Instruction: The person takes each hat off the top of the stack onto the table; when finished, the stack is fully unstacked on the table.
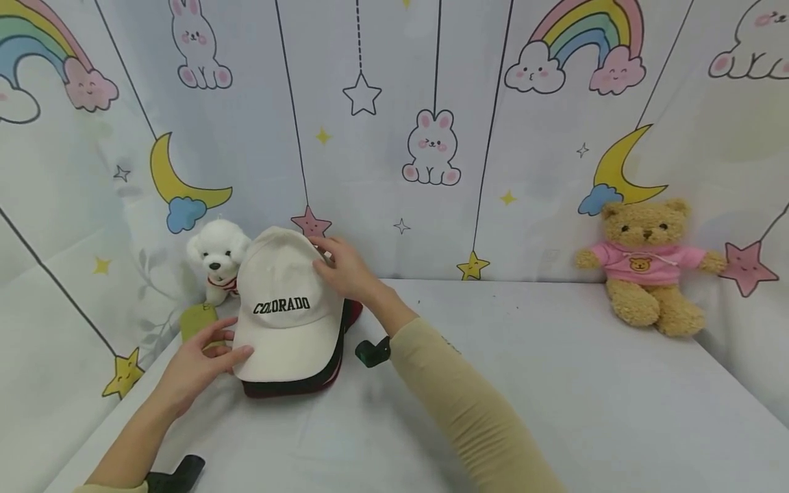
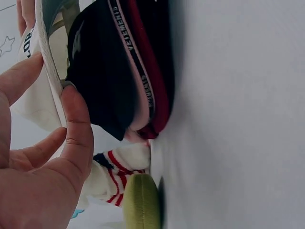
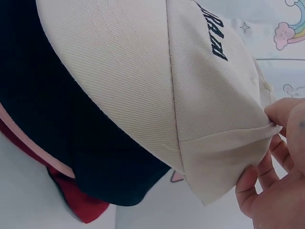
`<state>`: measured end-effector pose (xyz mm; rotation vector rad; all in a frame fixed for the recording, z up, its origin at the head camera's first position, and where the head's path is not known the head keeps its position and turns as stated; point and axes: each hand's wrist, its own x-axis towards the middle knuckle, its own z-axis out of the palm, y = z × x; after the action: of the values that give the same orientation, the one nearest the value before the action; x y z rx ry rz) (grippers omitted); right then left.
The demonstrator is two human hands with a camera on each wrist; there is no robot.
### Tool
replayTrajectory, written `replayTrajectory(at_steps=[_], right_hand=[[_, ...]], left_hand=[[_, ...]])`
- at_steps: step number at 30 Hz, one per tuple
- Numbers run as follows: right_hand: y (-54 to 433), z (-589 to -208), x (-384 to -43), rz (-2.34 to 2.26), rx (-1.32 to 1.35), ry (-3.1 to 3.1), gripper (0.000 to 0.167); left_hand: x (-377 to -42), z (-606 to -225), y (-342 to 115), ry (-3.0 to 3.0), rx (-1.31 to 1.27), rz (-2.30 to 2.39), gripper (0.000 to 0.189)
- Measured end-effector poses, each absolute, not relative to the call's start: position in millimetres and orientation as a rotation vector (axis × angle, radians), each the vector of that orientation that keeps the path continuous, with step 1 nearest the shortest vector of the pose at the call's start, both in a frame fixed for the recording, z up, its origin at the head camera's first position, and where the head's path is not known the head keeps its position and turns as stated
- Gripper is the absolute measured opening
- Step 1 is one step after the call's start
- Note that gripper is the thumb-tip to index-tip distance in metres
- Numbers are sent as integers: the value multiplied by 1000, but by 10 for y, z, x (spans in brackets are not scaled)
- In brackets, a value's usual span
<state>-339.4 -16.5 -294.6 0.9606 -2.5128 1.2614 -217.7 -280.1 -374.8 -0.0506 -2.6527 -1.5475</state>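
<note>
A cream baseball cap (image 1: pixel 280 274) with COLORADO lettering tops a stack of caps. My left hand (image 1: pixel 200 363) pinches the edge of its brim between thumb and fingers. On the far side, my right hand (image 1: pixel 345 263) pinches the fabric of the crown. In the left wrist view a gap shows between the cream brim and the black cap (image 2: pixel 102 71) below. Beneath that one come a pink brim edge (image 2: pixel 138 112) with lettering and a dark red cap (image 2: pixel 155 81). The lower crowns are mostly hidden.
Behind the stack sits a white plush dog (image 1: pixel 216 250), with a green plush piece (image 1: pixel 198 320) beside it. A teddy bear (image 1: pixel 647 267) in a pink top leans at the back right of the white table (image 1: pixel 524 383). A printed curtain (image 1: pixel 382 157) hangs behind.
</note>
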Motion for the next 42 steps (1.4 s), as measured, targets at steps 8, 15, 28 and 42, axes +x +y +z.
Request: replayTrajectory(at_steps=[8, 15, 28, 42], right_hand=[[-45, -2799, -3314, 1262, 1009, -2462, 45], [116, -2690, -3283, 1220, 1009, -2442, 44], [482, -2607, -3257, 1239, 954, -2420, 42], [913, -2553, -3291, 1178, 897, -2402, 43]], left_hand=[[-2141, -3628, -2719, -2624, -98, -1524, 78], [-2153, -3514, -2622, -2626, -157, -1484, 77], [-2218, -3374, -2333, -2598, -232, -1500, 75], [-2353, -3340, -1985, -2570, -300, -1573, 72]])
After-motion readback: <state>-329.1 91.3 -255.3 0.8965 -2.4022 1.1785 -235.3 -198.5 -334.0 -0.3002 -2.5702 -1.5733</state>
